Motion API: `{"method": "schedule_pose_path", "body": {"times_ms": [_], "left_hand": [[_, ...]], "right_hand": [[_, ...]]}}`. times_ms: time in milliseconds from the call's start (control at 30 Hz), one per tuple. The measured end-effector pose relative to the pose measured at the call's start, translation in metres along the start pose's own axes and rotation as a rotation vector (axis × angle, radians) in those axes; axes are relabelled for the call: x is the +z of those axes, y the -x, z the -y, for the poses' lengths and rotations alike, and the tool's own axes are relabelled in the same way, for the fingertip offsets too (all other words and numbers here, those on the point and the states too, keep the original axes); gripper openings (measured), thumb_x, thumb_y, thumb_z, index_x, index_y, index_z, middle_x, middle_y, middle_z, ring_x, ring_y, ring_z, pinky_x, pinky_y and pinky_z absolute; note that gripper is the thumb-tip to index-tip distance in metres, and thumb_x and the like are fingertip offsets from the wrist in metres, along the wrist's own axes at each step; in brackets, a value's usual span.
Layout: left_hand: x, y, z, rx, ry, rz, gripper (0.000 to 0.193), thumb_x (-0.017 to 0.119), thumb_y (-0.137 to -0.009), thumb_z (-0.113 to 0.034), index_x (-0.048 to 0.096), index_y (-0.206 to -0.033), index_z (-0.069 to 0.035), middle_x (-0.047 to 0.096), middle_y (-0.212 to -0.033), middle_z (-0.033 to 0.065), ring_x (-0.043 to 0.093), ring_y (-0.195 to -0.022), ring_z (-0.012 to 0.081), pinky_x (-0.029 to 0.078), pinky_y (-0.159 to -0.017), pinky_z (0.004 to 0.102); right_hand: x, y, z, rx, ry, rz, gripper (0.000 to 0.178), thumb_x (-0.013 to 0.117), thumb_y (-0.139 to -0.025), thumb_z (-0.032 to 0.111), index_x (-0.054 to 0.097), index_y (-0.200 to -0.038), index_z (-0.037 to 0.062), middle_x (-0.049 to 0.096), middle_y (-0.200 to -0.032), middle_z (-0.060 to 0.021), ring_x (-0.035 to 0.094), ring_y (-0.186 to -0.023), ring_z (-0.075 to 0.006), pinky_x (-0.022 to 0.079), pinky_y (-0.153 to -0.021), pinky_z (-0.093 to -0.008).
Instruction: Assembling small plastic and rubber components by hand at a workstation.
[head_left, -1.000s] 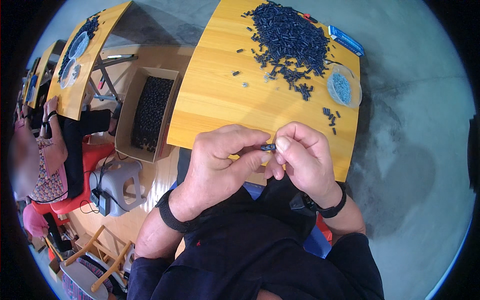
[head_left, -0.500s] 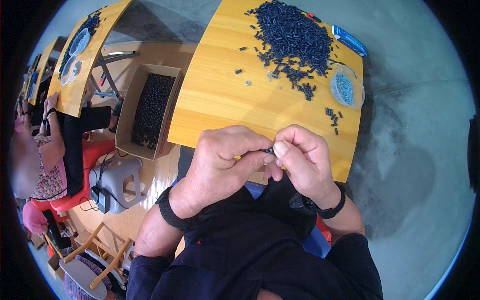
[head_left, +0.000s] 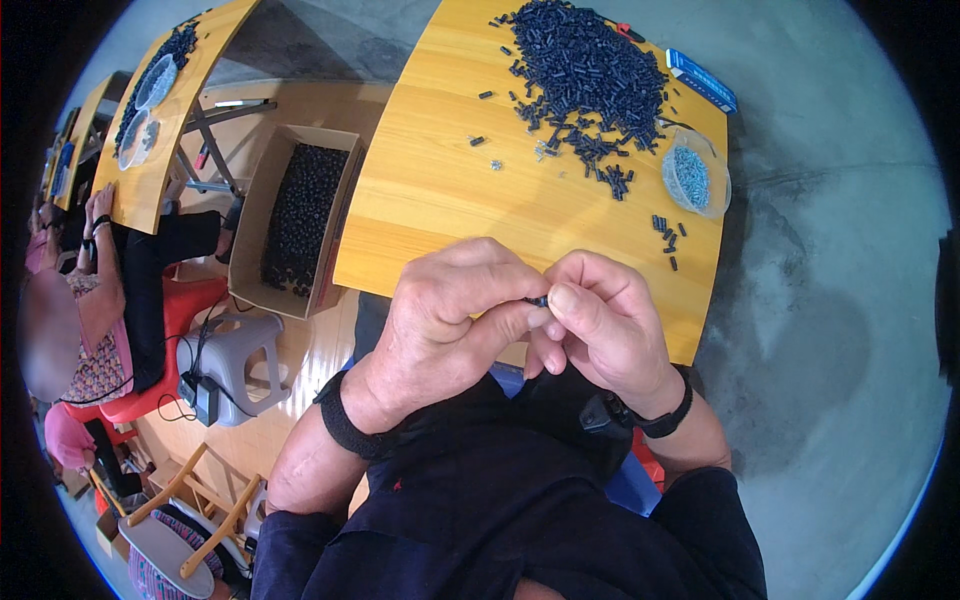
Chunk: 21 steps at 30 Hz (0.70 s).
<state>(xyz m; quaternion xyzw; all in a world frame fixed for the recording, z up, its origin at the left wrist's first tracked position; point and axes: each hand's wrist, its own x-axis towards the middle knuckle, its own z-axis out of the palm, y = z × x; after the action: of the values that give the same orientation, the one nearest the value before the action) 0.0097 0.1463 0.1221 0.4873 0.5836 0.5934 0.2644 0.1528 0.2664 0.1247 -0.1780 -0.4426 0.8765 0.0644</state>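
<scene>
Between my two hands, over the near edge of the wooden table (head_left: pixel 430 190), is a small black cylindrical piece (head_left: pixel 538 300). My left hand (head_left: pixel 450 320) is closed, pinching one end of it between thumb and forefinger. From the other side my right hand (head_left: pixel 610 320) is closed too, its thumb and forefinger pressed at the opposite end. Most of the piece is covered by fingertips. On the far part of the table lies a large heap of similar black pieces (head_left: pixel 585 70). A small group of black pieces (head_left: pixel 668 236) lies beyond my right hand.
A clear plastic bowl of silvery screws (head_left: pixel 690 180) stands by the right table edge, near a blue box (head_left: pixel 702 80). At left are a cardboard box of black parts (head_left: pixel 300 220), a grey stool (head_left: pixel 240 365) and a seated person (head_left: pixel 95 310) at another table.
Both hands stay pinched together at the black piece, with only slight shifts of the fingers. The heap and bowl appear unmoved.
</scene>
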Motion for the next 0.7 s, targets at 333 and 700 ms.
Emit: {"method": "schedule_pose_path", "body": {"times_ms": [333,700], "left_hand": [[0.000,-0.001,0.004,0.096,-0.061,0.011,0.016,0.074,-0.074,-0.009,0.071,-0.089,-0.008,0.060,-0.087,0.0048,0.053,-0.086,0.0221,0.041,-0.078,0.0350],[0.002,0.000,0.000,0.066,-0.001,0.132,0.013,0.076,-0.075,-0.009,0.071,-0.086,-0.004,0.064,-0.102,0.0081,0.051,-0.120,0.0361,0.042,-0.097,0.0450]], "right_hand": [[-0.005,-0.005,-0.001,0.133,-0.007,0.154,0.037,0.048,-0.099,0.035,0.057,-0.089,-0.0004,0.058,-0.072,-0.0067,0.062,-0.060,-0.0142,0.054,-0.055,-0.0278],[-0.009,-0.001,-0.015,0.180,0.065,0.189,0.042,0.043,-0.098,0.033,0.052,-0.071,0.0020,0.054,-0.061,-0.0063,0.057,-0.051,-0.0168,0.045,-0.050,-0.0279]]}}
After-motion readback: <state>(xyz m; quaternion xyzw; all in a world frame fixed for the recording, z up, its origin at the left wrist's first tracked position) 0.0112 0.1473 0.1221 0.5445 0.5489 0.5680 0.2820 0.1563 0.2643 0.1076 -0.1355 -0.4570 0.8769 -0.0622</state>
